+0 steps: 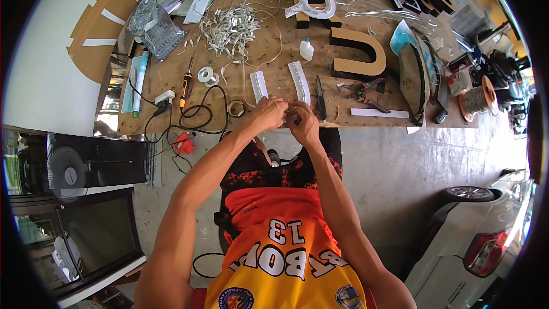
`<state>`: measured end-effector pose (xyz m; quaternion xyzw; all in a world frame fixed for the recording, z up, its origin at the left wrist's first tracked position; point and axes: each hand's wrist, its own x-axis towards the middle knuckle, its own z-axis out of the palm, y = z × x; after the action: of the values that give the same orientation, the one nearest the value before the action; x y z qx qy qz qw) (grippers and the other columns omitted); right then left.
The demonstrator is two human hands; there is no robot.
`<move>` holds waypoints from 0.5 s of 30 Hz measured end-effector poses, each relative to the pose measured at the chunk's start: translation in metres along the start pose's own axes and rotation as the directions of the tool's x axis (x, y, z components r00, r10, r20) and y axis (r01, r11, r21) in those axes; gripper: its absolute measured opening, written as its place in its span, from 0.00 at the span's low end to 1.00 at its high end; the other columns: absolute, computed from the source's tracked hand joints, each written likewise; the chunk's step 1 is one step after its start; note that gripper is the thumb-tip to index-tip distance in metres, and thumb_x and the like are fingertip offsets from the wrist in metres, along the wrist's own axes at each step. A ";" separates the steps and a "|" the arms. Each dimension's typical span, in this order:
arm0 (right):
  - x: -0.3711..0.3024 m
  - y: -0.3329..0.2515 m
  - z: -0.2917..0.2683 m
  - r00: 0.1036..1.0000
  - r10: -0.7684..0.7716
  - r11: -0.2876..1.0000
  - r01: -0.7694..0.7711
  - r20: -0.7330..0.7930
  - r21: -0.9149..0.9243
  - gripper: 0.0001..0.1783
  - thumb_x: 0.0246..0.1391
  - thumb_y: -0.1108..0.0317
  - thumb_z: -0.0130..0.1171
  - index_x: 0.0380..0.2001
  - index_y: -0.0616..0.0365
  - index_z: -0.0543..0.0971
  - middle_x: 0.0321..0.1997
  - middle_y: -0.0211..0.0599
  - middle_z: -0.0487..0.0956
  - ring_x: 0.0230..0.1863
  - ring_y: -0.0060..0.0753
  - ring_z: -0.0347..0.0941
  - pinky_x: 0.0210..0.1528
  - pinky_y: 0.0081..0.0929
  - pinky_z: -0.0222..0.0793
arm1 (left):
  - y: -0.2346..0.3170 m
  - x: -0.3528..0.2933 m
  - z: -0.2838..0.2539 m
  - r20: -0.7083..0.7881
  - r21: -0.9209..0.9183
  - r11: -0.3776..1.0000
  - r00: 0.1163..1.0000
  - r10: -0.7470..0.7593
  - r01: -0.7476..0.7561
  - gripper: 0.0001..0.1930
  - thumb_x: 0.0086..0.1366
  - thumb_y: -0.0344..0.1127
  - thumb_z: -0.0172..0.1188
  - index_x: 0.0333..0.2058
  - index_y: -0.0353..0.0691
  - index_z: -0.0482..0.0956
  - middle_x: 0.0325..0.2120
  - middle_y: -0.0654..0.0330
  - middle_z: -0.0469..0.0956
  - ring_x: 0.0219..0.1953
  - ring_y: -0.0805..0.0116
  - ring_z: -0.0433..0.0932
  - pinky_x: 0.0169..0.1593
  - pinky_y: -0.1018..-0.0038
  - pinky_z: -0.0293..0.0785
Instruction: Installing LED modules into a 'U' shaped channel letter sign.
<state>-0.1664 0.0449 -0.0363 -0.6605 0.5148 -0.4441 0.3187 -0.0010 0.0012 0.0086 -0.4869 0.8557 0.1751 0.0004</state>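
At the table's near edge lies a white U-shaped letter panel (298,82), its two arms pointing away from me and carrying small strip pieces that look like LED modules. My left hand (270,113) is closed at the panel's curved near end. Right beside it, nearly touching, my right hand (303,122) has its fingers pinched together; whatever lies between them is too small and covered to name. Both hands hide the bend of the panel. A thin white wire runs from the left arm toward a tangled heap of white LED modules (230,30).
Left of the panel are a soldering iron (186,83), a solder spool (207,76) and a black cord (197,126). To the right lie a black-handled tool (321,97), pliers (372,92) and a gold U-shaped letter (366,57). A white glue bottle (306,50) stands beyond.
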 end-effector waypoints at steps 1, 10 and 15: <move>-0.001 0.000 0.001 1.000 -0.002 1.000 0.002 0.001 0.001 0.09 0.44 0.76 0.67 0.32 0.61 0.80 0.48 0.39 0.80 0.28 0.34 0.77 0.32 0.29 0.72 | -0.001 0.004 -0.002 -0.001 0.001 1.000 1.000 -0.001 0.001 0.10 0.55 0.33 0.60 0.35 0.37 0.83 0.36 0.49 0.82 0.43 0.50 0.81 0.48 0.57 0.76; -0.003 -0.001 0.003 0.992 -0.107 0.994 0.106 -0.067 -0.021 0.10 0.45 0.74 0.69 0.32 0.60 0.80 0.47 0.37 0.80 0.30 0.37 0.78 0.33 0.28 0.73 | -0.013 0.026 -0.011 0.327 -0.177 0.968 0.938 -0.113 0.178 0.16 0.64 0.43 0.52 0.36 0.38 0.82 0.36 0.47 0.82 0.43 0.44 0.80 0.48 0.52 0.74; -0.002 -0.002 -0.001 0.999 -0.031 0.999 0.031 -0.015 0.017 0.10 0.45 0.74 0.69 0.33 0.61 0.81 0.46 0.37 0.81 0.35 0.38 0.80 0.35 0.28 0.74 | -0.022 0.021 -0.004 0.297 -0.233 0.966 0.954 -0.044 0.116 0.17 0.68 0.44 0.51 0.36 0.37 0.81 0.37 0.47 0.81 0.43 0.45 0.80 0.47 0.54 0.74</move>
<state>-0.1668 0.0473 -0.0343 -0.6624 0.5031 -0.4580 0.3136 0.0069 -0.0273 0.0024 -0.4868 0.7973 0.3496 0.0718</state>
